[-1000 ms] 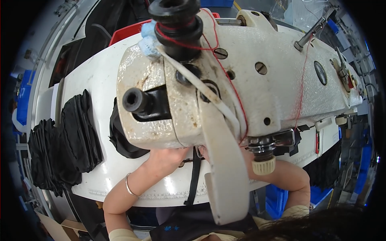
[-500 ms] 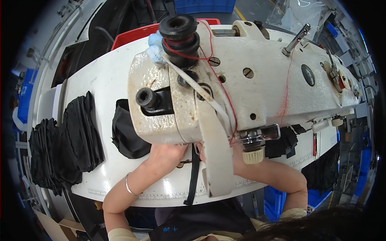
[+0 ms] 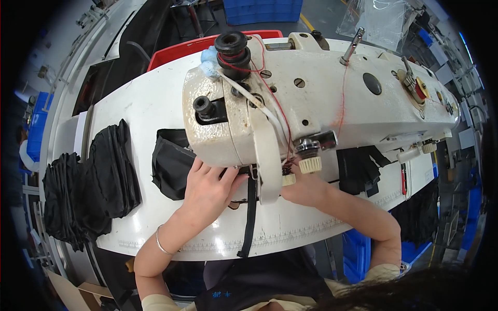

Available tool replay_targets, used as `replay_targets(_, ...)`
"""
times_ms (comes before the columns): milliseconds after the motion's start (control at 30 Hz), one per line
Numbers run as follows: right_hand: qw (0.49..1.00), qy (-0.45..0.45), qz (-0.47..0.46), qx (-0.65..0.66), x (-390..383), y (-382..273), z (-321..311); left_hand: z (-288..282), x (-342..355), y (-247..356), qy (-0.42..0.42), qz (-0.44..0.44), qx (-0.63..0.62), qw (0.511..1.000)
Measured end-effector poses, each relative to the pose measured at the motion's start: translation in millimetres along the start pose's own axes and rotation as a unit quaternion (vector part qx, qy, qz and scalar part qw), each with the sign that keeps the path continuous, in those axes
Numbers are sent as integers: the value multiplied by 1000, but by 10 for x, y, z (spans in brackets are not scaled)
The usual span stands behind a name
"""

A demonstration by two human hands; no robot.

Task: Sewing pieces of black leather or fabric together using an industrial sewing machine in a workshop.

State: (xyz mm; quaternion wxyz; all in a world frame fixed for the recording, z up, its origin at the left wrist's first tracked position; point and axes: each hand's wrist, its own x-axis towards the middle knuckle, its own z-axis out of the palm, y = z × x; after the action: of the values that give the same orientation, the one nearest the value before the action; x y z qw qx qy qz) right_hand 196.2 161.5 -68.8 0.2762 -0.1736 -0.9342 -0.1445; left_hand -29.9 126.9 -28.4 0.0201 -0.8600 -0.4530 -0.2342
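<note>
A white sewing machine (image 3: 280, 114) threaded with red thread covers the centre of the view. Under its head lies black fabric (image 3: 171, 165), its left part showing as a folded, pouch-like piece. My left hand (image 3: 208, 187) rests beside the needle area on the fabric's near edge, fingers stretched and apart, thumb toward the needle. A narrow black strip (image 3: 250, 217) runs from under the head toward me, just right of that thumb. My right hand (image 3: 307, 187) is at the other side of the head; its fingers are hidden behind the machine's white guard and tension knob.
Stacks of black fabric pieces (image 3: 111, 171) lie on the left of the white table (image 3: 207, 241). More black pieces (image 3: 360, 168) sit right, under the machine arm, near a red tool (image 3: 403, 179). A red bin (image 3: 181, 47) stands behind; blue crates (image 3: 357, 254) are below right.
My view has shifted, so the machine appears smaller and more of both hands shows. My left hand's fingers now look spread, where they were mostly hidden under the head before.
</note>
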Motion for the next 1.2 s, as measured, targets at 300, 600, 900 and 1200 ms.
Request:
replay_targets(300, 987, -79, -133, -29, 211, -225, -65, 0, -37, 175, -9, 55, 58, 997)
replay_targets(600, 997, -38, -42, 60, 66, -171, -45, 120, -215, 10, -50, -40, -103, 993)
replay_targets(900, 995, -54, -66, 47, 20, -280, -137, 137, -427, 111, -111, 48, -55, 991)
replay_targets(1200, 995, -62, -64, 43, 19, -282, -149, 168, -380, 141, -125, 45, -77, 988)
